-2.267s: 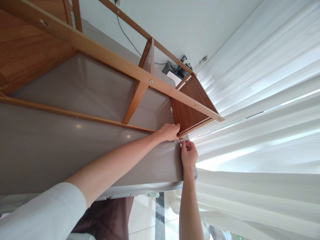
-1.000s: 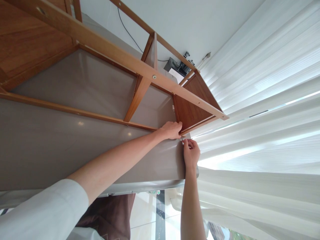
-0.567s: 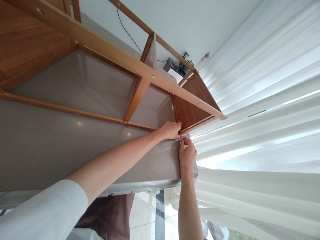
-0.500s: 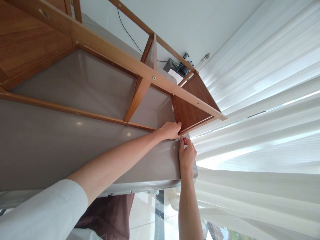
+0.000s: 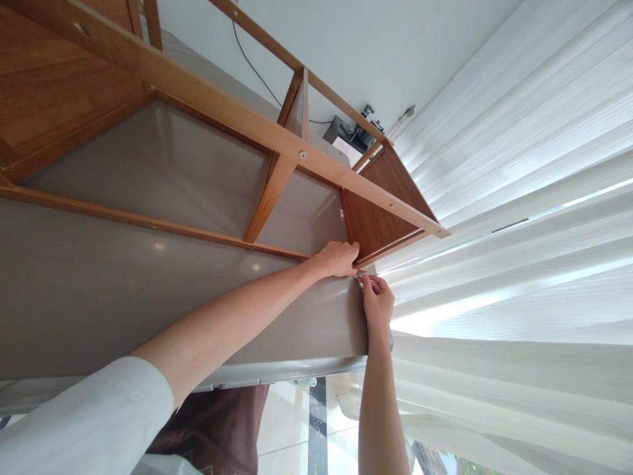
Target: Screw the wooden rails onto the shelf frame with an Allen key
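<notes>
A brown wooden frame (image 5: 222,119) with slats and panels lies on a grey surface (image 5: 148,284). My left hand (image 5: 339,258) is closed around the near rail at its right-hand corner, beside a wooden end panel (image 5: 380,211). Just below that corner, my right hand (image 5: 378,300) pinches a small thin metal tool that looks like a hex key (image 5: 362,273). The tool's tip is at the corner, close to the left fingers; the fastener there is hidden. A round metal bolt head (image 5: 302,154) shows in the upper rail.
White curtains (image 5: 519,264) hang close along the right side. Beyond the frame, a dark box with black items (image 5: 351,135) stands by the wall, with a black cable (image 5: 257,72) nearby. A dark brown cloth (image 5: 212,429) is below the surface's front edge.
My right hand has shifted slightly right and turned, with the small metal tool still in its fingers. My left hand and the frame have stayed put.
</notes>
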The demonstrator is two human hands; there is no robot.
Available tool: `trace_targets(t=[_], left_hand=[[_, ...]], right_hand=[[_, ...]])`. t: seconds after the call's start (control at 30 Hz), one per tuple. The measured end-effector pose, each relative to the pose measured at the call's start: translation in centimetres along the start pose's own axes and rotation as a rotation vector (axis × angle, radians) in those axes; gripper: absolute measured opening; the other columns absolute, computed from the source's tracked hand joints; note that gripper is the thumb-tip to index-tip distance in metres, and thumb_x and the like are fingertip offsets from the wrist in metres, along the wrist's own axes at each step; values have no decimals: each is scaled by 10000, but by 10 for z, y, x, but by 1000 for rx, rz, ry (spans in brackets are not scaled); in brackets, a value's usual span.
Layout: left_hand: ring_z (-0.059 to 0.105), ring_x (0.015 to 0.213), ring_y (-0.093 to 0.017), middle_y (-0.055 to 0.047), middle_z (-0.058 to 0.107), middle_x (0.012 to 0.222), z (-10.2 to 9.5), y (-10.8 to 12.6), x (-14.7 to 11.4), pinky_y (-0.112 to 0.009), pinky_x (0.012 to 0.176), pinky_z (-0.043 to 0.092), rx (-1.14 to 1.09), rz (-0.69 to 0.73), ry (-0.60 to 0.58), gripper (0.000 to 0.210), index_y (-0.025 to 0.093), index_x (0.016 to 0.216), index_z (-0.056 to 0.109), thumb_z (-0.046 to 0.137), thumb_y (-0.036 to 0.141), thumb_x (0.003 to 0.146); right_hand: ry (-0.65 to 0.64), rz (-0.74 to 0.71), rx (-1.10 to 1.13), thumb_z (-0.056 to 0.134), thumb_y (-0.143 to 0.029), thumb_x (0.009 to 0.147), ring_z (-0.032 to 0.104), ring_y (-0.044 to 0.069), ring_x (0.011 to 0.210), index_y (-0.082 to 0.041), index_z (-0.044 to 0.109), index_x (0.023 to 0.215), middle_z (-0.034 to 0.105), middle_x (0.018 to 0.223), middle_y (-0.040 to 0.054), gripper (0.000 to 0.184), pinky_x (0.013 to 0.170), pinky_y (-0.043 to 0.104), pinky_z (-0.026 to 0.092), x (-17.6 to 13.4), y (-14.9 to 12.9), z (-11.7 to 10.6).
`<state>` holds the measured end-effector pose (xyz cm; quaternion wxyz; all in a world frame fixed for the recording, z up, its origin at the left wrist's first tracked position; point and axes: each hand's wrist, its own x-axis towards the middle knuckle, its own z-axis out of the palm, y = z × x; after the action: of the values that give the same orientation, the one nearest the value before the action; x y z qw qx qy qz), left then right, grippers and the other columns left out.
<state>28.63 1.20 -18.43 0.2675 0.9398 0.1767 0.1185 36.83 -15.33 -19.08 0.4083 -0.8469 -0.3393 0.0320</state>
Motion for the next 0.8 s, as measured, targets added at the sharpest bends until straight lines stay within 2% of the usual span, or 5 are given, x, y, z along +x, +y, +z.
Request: trace_targets(t=[0.33, 0.57, 0.8], left_hand=[[663, 1049, -303, -143, 681, 1147, -2, 2, -1, -378, 856, 522, -2, -20, -16, 474, 180, 1171, 487, 614, 480, 827], [667, 1037, -303, -138, 681, 1152, 0, 0, 0, -382, 838, 529, 4, -5, -6, 462, 179, 1170, 489, 609, 464, 827], [677, 997, -305, -135, 689, 1124, 2, -1, 2, -377, 802, 534, 5, 7, 8, 455, 182, 1140, 496, 614, 477, 815]], right_hand=[[98, -63, -110, 523, -568, 876, 668, 214, 770, -204, 645, 916, 742, 871, 72, 386, 701, 315, 460, -5, -1, 4], [96, -172, -237, 455, -513, 928, 646, 213, 783, -224, 643, 948, 733, 919, 57, 345, 718, 311, 428, -11, -7, 7], [73, -223, -284, 437, -490, 935, 629, 224, 828, -227, 658, 1003, 722, 1002, 67, 350, 782, 336, 402, -12, -9, 9]])
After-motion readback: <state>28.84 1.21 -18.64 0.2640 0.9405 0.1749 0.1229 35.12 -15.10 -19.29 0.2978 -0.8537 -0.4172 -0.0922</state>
